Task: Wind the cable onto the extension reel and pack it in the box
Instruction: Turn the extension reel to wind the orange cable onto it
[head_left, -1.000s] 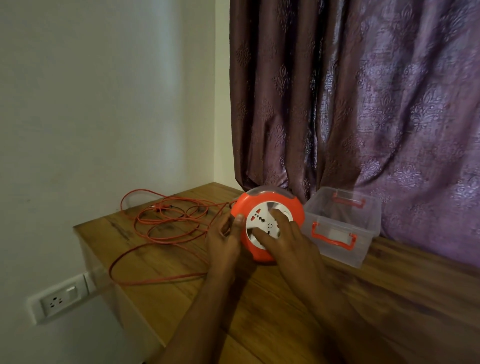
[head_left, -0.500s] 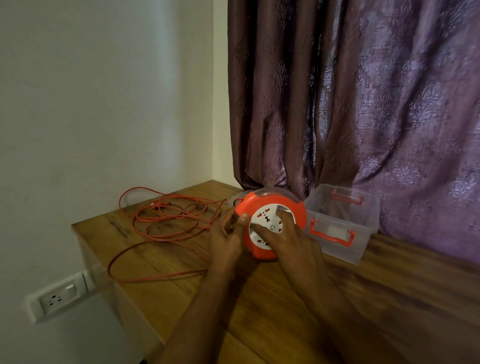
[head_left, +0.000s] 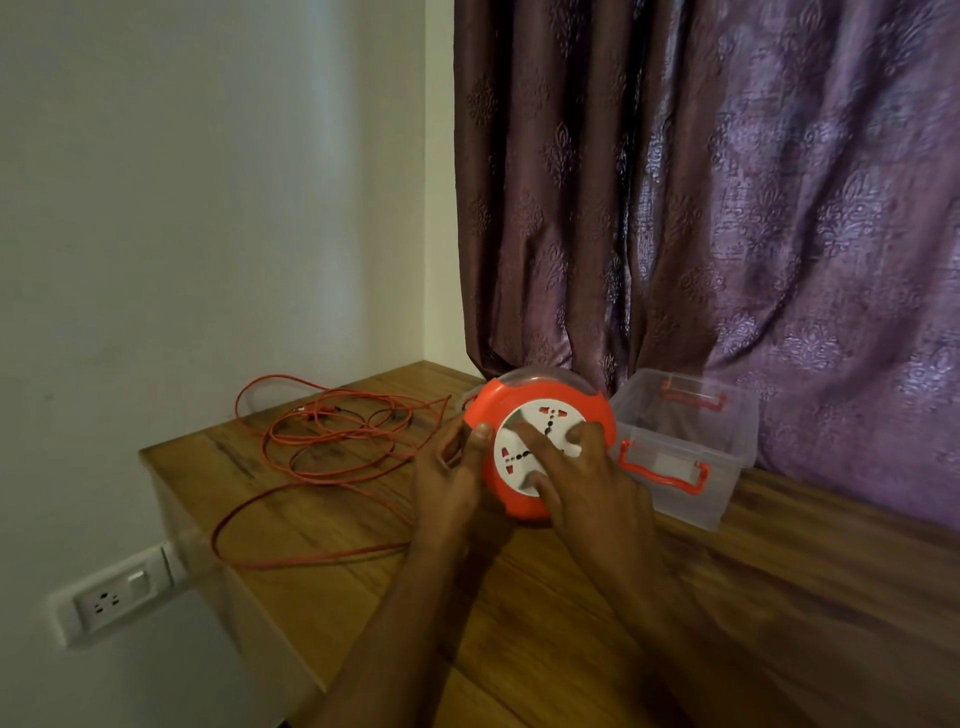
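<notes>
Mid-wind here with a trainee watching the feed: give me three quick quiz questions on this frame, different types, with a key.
1. True or false: the clear box already holds the reel.
2. Which hand has its fingers spread on the reel's white socket face? A) left hand B) right hand
3. Fill in: most of the orange cable lies loose on the ______, on the person's left of the reel.

Key
1. False; the reel stands on the wooden table beside the box.
2. B; the left hand grips the reel's orange rim, thumb on its front.
3. Table.
</notes>
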